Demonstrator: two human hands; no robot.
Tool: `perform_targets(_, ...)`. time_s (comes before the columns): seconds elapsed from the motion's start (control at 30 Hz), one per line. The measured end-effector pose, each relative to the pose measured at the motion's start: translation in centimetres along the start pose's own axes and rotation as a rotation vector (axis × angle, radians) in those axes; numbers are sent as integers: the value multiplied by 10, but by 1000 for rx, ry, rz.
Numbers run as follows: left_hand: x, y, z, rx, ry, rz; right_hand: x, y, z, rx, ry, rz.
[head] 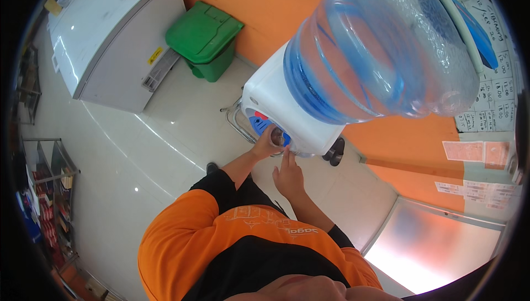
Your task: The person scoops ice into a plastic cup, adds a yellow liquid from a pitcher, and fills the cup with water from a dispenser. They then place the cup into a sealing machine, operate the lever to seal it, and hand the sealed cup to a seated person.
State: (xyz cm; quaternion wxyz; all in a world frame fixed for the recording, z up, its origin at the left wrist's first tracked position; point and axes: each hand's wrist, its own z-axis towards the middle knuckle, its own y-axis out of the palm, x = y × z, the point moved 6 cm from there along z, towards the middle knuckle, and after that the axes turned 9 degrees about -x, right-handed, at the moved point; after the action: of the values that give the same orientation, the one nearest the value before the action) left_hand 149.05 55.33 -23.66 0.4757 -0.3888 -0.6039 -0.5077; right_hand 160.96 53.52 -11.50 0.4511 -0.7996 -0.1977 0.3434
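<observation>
A white water dispenser stands before me with a large blue-tinted plastic water bottle upside down on top. My left hand grips a clear drinking cup just in front of the dispenser's blue tap panel. A red tap shows at the left of that panel. Fingers extended, my right hand reaches up beside the cup. Its fingertips are at the blue tap, and nothing is held in it. Whether water is running cannot be made out.
A metal stand sits under the dispenser. To the left are a green lidded bin and a white chest freezer. Stocked shelves line the far left. A frosted glass panel is at lower right, and a written whiteboard hangs at right.
</observation>
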Motion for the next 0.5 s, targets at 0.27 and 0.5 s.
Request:
perform_targets(0.27,-2,2,2,-44,-90,-150,7,15,8,-29,25,-103)
perform_targets(0.5,-7,-4,2,16,45,20,3,4,6,-138,42,-68)
